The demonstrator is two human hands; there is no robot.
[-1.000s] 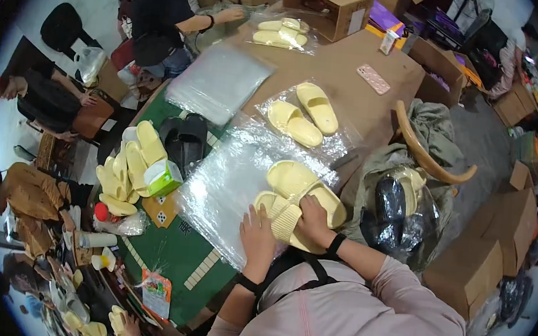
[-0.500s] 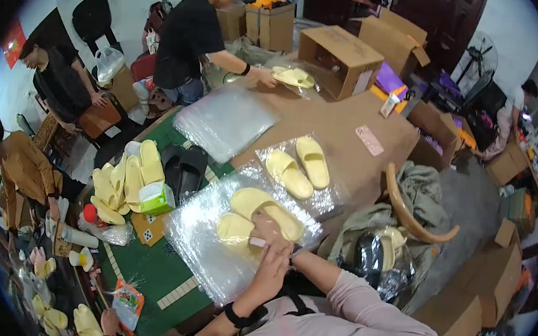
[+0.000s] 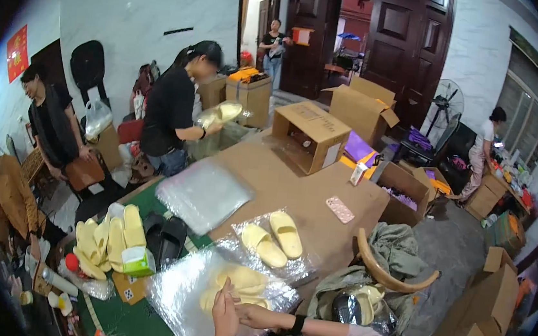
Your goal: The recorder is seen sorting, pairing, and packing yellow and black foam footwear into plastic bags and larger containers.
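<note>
A pair of pale yellow slippers (image 3: 246, 280) lies in front of me, in or beneath clear plastic, on a stack of clear plastic bags (image 3: 173, 285). My left hand (image 3: 224, 319) is held on edge at their near side, fingers straight and upright. Beside it, my right hand (image 3: 256, 316) reaches leftward, its fingers drawn together against the left hand. What it pinches, if anything, is hidden. Just beyond, a second pair of yellow slippers (image 3: 273, 241) rests on a clear bag.
Yellow slippers (image 3: 116, 241) and black slippers (image 3: 165, 239) are heaped at left. More clear bags (image 3: 205, 194), a phone (image 3: 340, 210) and an open carton (image 3: 315, 124) occupy the table. Across it, a co-worker (image 3: 174, 107) holds a bagged slipper. A curved wooden armrest (image 3: 394, 278) stands at right.
My view has tilted up, showing more of the doors. My right hand has drawn back off the slippers toward the left hand. The co-worker has lifted the bagged slippers from the table.
</note>
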